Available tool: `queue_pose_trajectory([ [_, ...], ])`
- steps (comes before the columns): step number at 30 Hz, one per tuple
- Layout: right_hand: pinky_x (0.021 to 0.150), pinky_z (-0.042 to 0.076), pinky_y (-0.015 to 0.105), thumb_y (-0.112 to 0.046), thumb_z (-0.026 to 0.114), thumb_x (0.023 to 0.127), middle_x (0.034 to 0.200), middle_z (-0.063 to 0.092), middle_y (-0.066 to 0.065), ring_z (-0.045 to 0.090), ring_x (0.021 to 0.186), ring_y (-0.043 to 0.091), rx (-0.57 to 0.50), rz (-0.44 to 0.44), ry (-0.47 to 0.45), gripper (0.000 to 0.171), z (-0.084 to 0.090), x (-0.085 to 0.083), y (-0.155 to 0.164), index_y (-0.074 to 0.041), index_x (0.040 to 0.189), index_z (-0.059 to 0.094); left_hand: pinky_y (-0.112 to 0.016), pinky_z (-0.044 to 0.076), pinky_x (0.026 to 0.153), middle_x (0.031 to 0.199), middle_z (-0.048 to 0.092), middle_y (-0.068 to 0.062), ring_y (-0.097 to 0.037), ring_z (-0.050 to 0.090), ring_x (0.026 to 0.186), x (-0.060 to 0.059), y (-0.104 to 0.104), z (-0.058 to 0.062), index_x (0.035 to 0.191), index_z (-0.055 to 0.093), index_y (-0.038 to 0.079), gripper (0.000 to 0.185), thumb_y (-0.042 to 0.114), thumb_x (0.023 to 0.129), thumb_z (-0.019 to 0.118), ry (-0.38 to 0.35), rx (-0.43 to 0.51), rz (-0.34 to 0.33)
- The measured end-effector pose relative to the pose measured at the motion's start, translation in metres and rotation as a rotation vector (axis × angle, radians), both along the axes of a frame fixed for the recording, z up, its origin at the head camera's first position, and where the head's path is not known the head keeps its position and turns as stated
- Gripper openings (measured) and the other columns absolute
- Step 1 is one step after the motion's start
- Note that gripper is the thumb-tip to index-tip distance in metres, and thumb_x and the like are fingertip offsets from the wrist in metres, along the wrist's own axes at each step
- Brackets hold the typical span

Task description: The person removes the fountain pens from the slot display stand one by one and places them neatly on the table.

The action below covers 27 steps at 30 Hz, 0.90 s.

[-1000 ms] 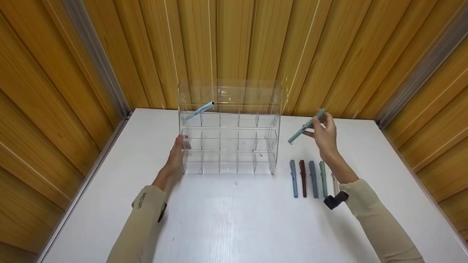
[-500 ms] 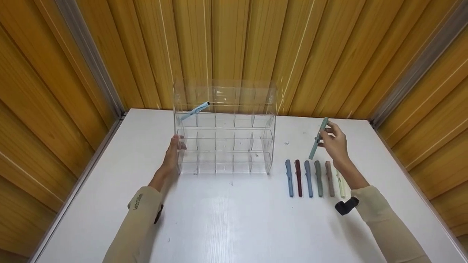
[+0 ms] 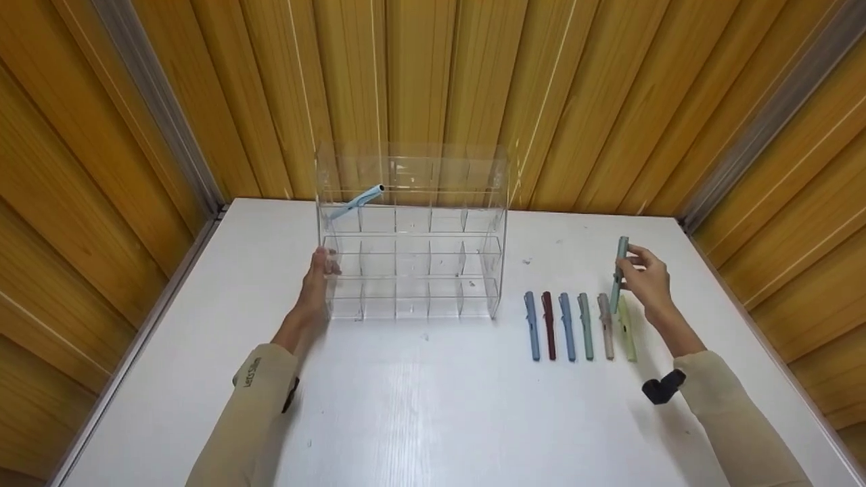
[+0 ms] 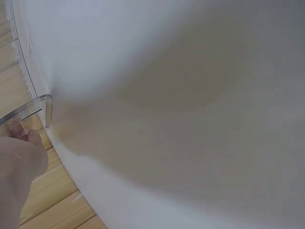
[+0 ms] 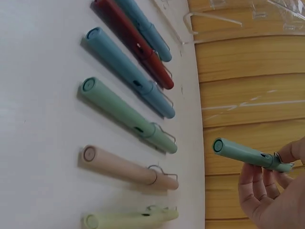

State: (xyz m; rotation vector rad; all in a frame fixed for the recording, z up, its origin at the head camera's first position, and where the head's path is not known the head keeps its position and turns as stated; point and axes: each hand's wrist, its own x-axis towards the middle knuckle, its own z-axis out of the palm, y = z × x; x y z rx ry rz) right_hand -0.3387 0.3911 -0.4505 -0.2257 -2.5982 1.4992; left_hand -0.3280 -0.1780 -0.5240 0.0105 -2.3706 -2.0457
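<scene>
My right hand [image 3: 649, 281] pinches a green capped pen [image 5: 243, 155] near its clip end, above the far end of a row of pens. Closest below it are a pale yellow-green pen [image 3: 628, 331] and a beige-pink pen [image 3: 607, 331]. On the left, my left hand [image 3: 314, 284] grips the side wall of a clear acrylic rack [image 3: 413, 276] with tiered compartments. A light blue pen [image 3: 358, 201] leans tilted in the rack's upper left compartment. In the left wrist view, that hand [image 4: 21, 157] shows only partly at the rack's edge.
The row also holds a green pen [image 3: 586, 328], a blue pen [image 3: 567, 328], a dark red pen [image 3: 549, 328] and another blue pen [image 3: 532, 328], side by side on the white table [image 3: 419, 419]. Wood-look panels [image 3: 419, 81] stand behind and at both sides.
My right hand has carried the green pen rightward and toward me, turning it from slanted to nearly upright in view. The left hand stays at the rack. The head view has shifted slightly.
</scene>
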Motion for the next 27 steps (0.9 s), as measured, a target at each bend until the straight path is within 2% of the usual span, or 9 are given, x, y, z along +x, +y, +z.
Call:
queue_pose_trajectory([
  [4, 0.075, 0.057, 0.012, -0.028, 0.050, 0.109, 0.115, 0.053, 0.002, 0.058, 0.082, -0.008, 0.015, -0.033, -0.053, 0.057, -0.009, 0.001, 0.017, 0.001, 0.157, 0.040, -0.066, 0.013, 0.122, 0.144, 0.036, -0.026, -0.040, 0.028, 0.142, 0.000, 0.002, -0.001, 0.152, 0.029, 0.005, 0.074, 0.059, 0.109, 0.002, -0.004, -0.005, 0.010],
  [8, 0.073, 0.056, 0.012, -0.028, 0.052, 0.108, 0.112, 0.052, 0.000, 0.057, 0.080, -0.009, 0.016, -0.060, -0.073, 0.058, -0.017, 0.002, 0.032, 0.003, 0.156, 0.041, -0.065, 0.014, 0.121, 0.142, 0.037, -0.024, -0.040, 0.029, 0.140, -0.001, 0.003, -0.002, 0.152, 0.030, 0.006, 0.074, 0.060, 0.109, 0.002, -0.005, -0.005, 0.021],
  [12, 0.073, 0.056, 0.013, -0.028, 0.053, 0.108, 0.109, 0.052, -0.002, 0.058, 0.079, -0.008, 0.001, -0.073, -0.092, 0.059, -0.023, 0.003, 0.043, 0.004, 0.156, 0.041, -0.064, 0.016, 0.120, 0.138, 0.037, -0.025, -0.040, 0.032, 0.135, -0.003, 0.002, -0.003, 0.146, 0.033, 0.003, 0.069, 0.054, 0.111, 0.004, 0.034, 0.005, 0.035],
  [14, 0.073, 0.056, 0.013, -0.029, 0.053, 0.108, 0.109, 0.052, -0.002, 0.057, 0.080, -0.008, 0.001, -0.075, -0.111, 0.060, -0.026, 0.005, 0.047, 0.003, 0.157, 0.040, -0.065, 0.015, 0.120, 0.139, 0.037, -0.024, -0.039, 0.031, 0.136, -0.002, 0.002, -0.005, 0.146, 0.034, 0.004, 0.069, 0.055, 0.111, 0.004, 0.030, 0.012, 0.035],
  [21, 0.071, 0.057, 0.015, -0.029, 0.054, 0.107, 0.106, 0.055, -0.002, 0.058, 0.079, -0.006, 0.037, -0.069, -0.151, 0.061, -0.036, 0.008, 0.054, 0.005, 0.156, 0.040, -0.063, 0.014, 0.122, 0.143, 0.035, -0.026, -0.040, 0.030, 0.139, -0.004, 0.001, -0.007, 0.150, 0.031, 0.002, 0.071, 0.053, 0.110, 0.002, 0.022, 0.018, 0.033],
  [27, 0.071, 0.056, 0.017, -0.028, 0.055, 0.107, 0.110, 0.058, 0.002, 0.057, 0.082, -0.002, 0.054, -0.064, -0.185, 0.060, -0.043, 0.013, 0.055, 0.005, 0.155, 0.041, -0.064, 0.016, 0.121, 0.146, 0.032, -0.026, -0.041, 0.029, 0.142, -0.006, 0.000, -0.008, 0.155, 0.027, 0.004, 0.076, 0.060, 0.109, 0.003, -0.003, 0.054, 0.020],
])
